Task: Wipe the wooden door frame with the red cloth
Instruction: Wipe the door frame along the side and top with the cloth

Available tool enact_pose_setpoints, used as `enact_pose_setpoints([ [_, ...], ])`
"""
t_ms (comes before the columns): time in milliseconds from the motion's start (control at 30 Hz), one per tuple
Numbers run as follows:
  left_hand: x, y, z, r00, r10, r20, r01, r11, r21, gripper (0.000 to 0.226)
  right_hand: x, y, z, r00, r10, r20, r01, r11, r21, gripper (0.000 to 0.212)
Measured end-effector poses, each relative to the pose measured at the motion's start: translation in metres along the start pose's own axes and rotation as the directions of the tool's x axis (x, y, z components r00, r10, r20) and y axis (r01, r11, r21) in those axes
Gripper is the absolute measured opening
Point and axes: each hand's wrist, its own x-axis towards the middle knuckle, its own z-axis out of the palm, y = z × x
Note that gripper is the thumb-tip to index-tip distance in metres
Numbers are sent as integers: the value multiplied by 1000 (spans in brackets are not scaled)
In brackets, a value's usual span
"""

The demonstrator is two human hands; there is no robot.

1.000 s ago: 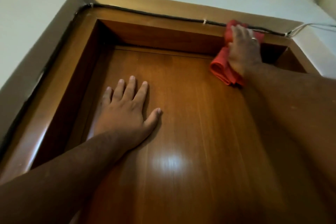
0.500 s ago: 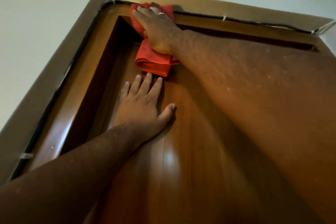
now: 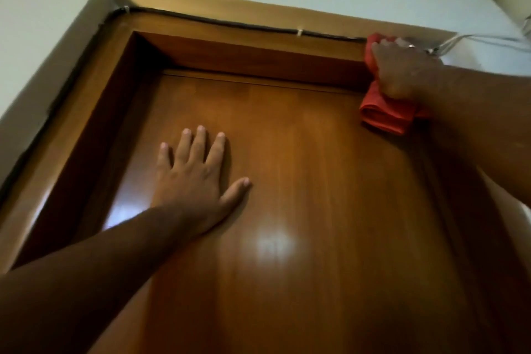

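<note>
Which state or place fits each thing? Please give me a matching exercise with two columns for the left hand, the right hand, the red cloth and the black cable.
Things:
1. left hand
2. right hand
3. red cloth
4. black cable

States:
A. runs along the top of the door frame
B. flat and open on the door
C. hangs folded below a hand
D. presses the cloth at the top right corner

Pairs: 1-B, 2-D, 3-C, 4-A

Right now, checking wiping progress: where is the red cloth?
Head view, upper right: the red cloth is under the right hand at the door frame's top right corner.
</note>
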Motion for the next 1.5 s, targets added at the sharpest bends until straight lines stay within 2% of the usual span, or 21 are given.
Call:
enact_pose_setpoints([
  [67,-7,44,2,991,137,7,-137,990,-24,91,-12,43,2,990,117,79,-116,993,-14,59],
  [167,-11,118,11,966,260,14,-258,962,-86,85,-16,80,15,984,134,116,-138,990,27,61],
  [300,-17,195,30,965,251,72,-241,963,-125,82,-20,90,27,993,54,101,-62,995,73,78],
  [400,-21,205,41,982,184,30,-181,978,-101,86,-57,86,36,997,30,71,-35,997,68,81],
  [500,-23,201,49,978,199,-66,-204,975,-91,86,-164,86,57,1000,-28,4,28,1000,2,73],
  [567,-23,203,53,975,208,-78,-214,974,-78,85,-274,80,76,999,-47,-24,47,999,7,62],
  [667,-22,205,55,974,211,-87,-217,974,-59,86,-423,62,93,998,-25,49,27,999,-25,42],
  [733,-23,202,54,970,228,-86,-233,971,-57,86,-467,60,94,986,-14,165,23,998,-50,41],
  [800,-25,200,53,966,245,-81,-250,966,-62,86,-448,65,84,980,-33,199,43,998,-42,46],
  [867,-26,199,51,963,258,-81,-264,962,-76,85,-389,72,74,983,-71,171,74,997,-7,58],
  [933,-27,198,50,963,257,-87,-265,960,-94,84,-313,76,67,996,-5,93,3,1000,25,70],
  [1000,-29,197,51,962,253,-102,-263,959,-101,84,-245,74,58,995,52,89,-56,998,37,74],
  [1067,-30,196,52,958,260,-116,-273,956,-105,84,-214,73,57,993,69,94,-71,997,19,74],
  [1167,-34,196,53,951,270,-149,-289,949,-126,82,-251,74,66,997,49,61,-50,999,15,73],
  [1233,-41,197,54,955,256,-152,-281,945,-168,78,-332,72,76,999,4,40,-5,1000,5,72],
  [1300,-55,199,58,956,251,-153,-280,936,-215,76,-451,67,86,994,-22,111,21,1000,19,73],
  [1367,-71,200,62,945,291,-147,-320,916,-243,75,-578,55,88,960,26,280,-20,1000,-25,73],
  [1400,-79,201,64,939,317,-134,-342,905,-252,74,-634,49,86,918,61,393,-35,997,-73,69],
  [1433,-89,201,65,935,337,-108,-353,896,-269,74,-682,42,84,850,104,517,-62,993,-98,62],
  [1500,-115,205,67,938,347,-17,-330,875,-356,73,-741,30,74,651,137,747,-81,990,-112,62],
])
